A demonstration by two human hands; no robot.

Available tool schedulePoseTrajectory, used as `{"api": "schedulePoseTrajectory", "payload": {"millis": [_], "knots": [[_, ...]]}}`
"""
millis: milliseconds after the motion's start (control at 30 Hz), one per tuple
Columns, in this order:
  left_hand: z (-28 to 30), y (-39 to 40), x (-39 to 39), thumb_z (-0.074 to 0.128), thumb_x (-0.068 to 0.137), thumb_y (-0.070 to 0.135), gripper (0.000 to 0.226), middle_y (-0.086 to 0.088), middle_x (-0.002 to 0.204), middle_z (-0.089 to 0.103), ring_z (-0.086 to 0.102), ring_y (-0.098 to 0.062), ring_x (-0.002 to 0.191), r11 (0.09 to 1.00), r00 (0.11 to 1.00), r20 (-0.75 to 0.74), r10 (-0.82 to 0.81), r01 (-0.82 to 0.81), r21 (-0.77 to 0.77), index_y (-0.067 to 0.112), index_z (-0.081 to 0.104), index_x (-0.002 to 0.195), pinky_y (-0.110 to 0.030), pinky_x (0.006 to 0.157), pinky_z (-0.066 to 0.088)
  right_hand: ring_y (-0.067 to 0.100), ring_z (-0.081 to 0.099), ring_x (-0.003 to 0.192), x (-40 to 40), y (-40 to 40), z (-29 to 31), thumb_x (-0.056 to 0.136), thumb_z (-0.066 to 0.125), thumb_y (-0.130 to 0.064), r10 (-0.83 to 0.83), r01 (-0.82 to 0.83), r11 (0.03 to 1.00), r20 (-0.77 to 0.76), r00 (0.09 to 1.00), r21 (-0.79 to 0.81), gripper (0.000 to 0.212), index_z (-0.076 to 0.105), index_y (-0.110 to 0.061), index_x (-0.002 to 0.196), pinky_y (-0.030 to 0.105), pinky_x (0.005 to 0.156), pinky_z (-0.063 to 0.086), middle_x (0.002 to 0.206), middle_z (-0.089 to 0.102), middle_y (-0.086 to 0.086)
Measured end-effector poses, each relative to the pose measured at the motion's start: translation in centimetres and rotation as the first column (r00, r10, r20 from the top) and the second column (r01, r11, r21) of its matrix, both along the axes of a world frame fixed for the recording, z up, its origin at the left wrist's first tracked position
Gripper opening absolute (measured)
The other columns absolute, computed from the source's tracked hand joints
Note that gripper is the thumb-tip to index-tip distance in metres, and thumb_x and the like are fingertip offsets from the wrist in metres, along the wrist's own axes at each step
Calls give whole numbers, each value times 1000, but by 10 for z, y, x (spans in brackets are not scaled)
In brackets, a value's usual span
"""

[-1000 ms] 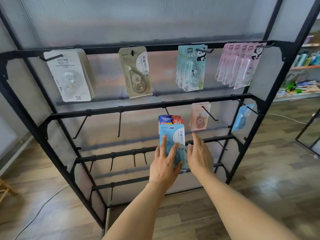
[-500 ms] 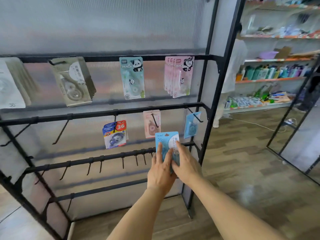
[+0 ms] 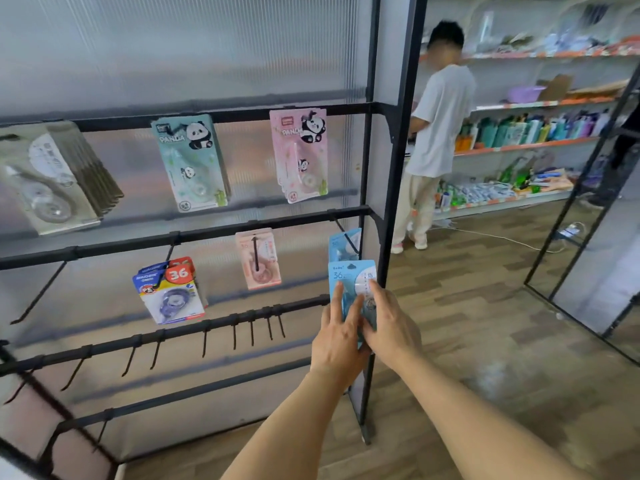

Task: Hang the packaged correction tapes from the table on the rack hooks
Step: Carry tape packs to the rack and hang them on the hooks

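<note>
1. I see both hands raised in front of the black rack [image 3: 401,168], close to its right upright. The left hand [image 3: 337,341] and the right hand [image 3: 388,327] together hold one blue packaged correction tape [image 3: 351,277] upright; the left fingers lie up its front face and the right fingers curl round its right edge, so both are gripping it.

2. The held pack sits just below a second blue pack [image 3: 344,244] that hangs on the far-right hook of the middle bar. The top edge of the held pack overlaps the lower edge of the hanging one – I cannot tell whether they touch.

3. The right edge of the held pack is just beside the right upright, so there is little room on that side. To the left there is open space before the pink pack [image 3: 258,259] and, further left, the blue-and-red packs marked 36 [image 3: 169,289].

4. On the top bar hang the green panda packs [image 3: 190,161], the pink panda packs [image 3: 299,154] and a grey stack [image 3: 52,178] at the left edge.

5. The lower bar carries a row of bare hooks [image 3: 252,329], just left of my hands.

6. Right of the rack the wooden floor [image 3: 485,306] lies open – another person [image 3: 436,133] stands far off at wall shelves [image 3: 540,143], well apart from me.
</note>
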State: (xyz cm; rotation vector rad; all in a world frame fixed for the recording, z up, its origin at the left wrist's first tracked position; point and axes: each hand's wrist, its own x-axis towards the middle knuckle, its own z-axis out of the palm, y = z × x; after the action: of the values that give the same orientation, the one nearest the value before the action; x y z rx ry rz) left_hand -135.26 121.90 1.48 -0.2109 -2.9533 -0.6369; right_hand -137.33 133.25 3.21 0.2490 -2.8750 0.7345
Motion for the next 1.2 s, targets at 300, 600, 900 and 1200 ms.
{"api": "schedulePoseTrajectory", "payload": {"millis": [300, 600, 900, 1200], "knots": [[0, 18, -51, 58, 95, 40, 85, 3, 158, -28, 0, -26, 150, 1000, 1000, 29, 5, -5, 14, 34, -2, 155, -40, 109, 42, 17, 55, 120, -50, 15, 3, 97, 54, -34, -8, 8, 1000, -10, 1000, 21, 71, 11, -24, 153, 24, 76, 47, 154, 28, -3], [-7, 35, -65, 57, 94, 43, 86, 5, 157, -30, 0, -24, 149, 993, 993, 27, 119, -119, 11, 34, -3, 154, -39, 108, 42, 17, 54, 120, -75, 29, -8, 95, 57, -30, 97, -98, 995, -59, 994, -19, 69, 17, -23, 151, 22, 72, 48, 152, 31, -2], [-13, 55, -70, 56, 94, 47, 87, 3, 158, -27, 3, -25, 149, 976, 975, 46, 218, -218, -3, 34, -4, 154, -38, 104, 45, 17, 59, 112, -94, 46, -17, 95, 57, -31, 193, -194, 981, -32, 981, -30, 69, 17, -23, 150, 20, 65, 48, 152, 31, -2], [-21, 46, -103, 59, 94, 38, 94, 2, 158, -29, 9, -26, 148, 923, 936, 95, 340, -351, 159, 35, -16, 152, -39, 103, 45, 20, 57, 114, -131, 29, -20, 96, 55, -26, 204, -204, 979, 21, 979, -2, 69, 13, -24, 151, 29, 70, 51, 149, 32, 1]]}}
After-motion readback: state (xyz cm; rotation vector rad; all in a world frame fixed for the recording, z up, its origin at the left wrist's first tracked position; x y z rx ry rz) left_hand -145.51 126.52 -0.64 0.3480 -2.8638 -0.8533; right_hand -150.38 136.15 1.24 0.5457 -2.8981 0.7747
